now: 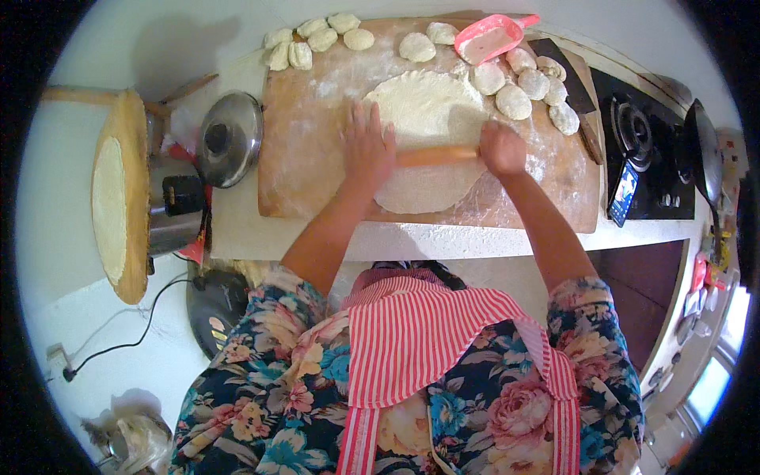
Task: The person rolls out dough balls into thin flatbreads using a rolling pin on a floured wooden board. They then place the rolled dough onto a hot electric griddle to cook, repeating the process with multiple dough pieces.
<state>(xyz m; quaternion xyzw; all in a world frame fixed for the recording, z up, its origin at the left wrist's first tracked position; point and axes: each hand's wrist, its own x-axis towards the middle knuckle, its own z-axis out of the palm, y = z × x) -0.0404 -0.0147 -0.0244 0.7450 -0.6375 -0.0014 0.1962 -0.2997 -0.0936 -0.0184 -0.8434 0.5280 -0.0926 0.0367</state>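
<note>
A wooden rolling pin (436, 156) lies across a large, thin sheet of dough (424, 104) on a floured wooden board (309, 148). My left hand (368, 145) presses flat over the pin's left end, its fingers stretched forward. That end of the pin is hidden beneath the palm. At the other end, my right hand (503, 148) is closed around the pin. The dough spreads both beyond the pin and on its near side, down to the board's front part.
Floured dough pieces (513, 102) lie at the board's back right, near a pink scoop (490, 38) and a cleaver (564, 74). More dough pieces (322, 40) sit back left. A metal lid (231, 139) stands left, a phone (623, 193) leans by the black stove (647, 148) right.
</note>
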